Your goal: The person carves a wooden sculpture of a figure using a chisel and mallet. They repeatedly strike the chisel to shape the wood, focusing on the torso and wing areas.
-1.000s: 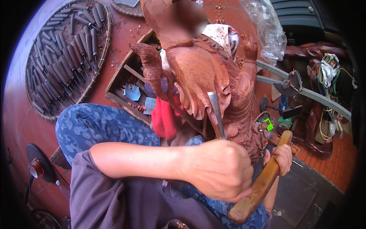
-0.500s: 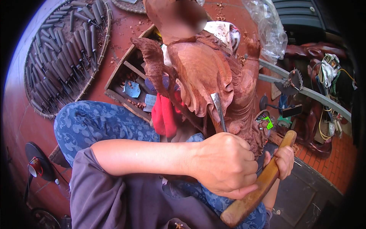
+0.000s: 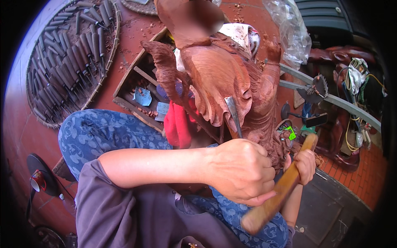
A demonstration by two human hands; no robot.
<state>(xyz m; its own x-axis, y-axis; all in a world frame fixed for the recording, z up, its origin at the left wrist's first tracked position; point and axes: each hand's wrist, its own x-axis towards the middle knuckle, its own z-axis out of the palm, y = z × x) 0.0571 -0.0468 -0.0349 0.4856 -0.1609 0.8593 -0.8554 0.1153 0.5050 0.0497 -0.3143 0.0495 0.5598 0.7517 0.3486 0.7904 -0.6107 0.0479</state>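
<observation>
A reddish wooden carving (image 3: 217, 78) with wavy, fluted folds lies before me. My left hand (image 3: 242, 171) is closed around a chisel (image 3: 234, 115); its steel blade points away from me and rests against or just over the lower edge of the folds. The chisel's handle is hidden inside my fist. To the right, my right hand (image 3: 304, 167) is wrapped round a yellowish wooden mallet (image 3: 275, 198), a thick bar slanting down toward my lap. The mallet, slightly smeared by motion, passes close beside the left fist; whether they touch I cannot tell.
A round woven tray (image 3: 108, 68) with several dark-handled carving tools (image 3: 68, 62) stands far left. Behind the carving is a wooden box (image 3: 124, 103), beside a red cloth (image 3: 177, 124). Clear plastic (image 3: 289, 33) and a grey metal bar (image 3: 347, 105) lie right.
Both hands have shifted slightly left and away from me. The chisel's tip has moved a little up and left along the carving, and the mallet has moved with the right hand.
</observation>
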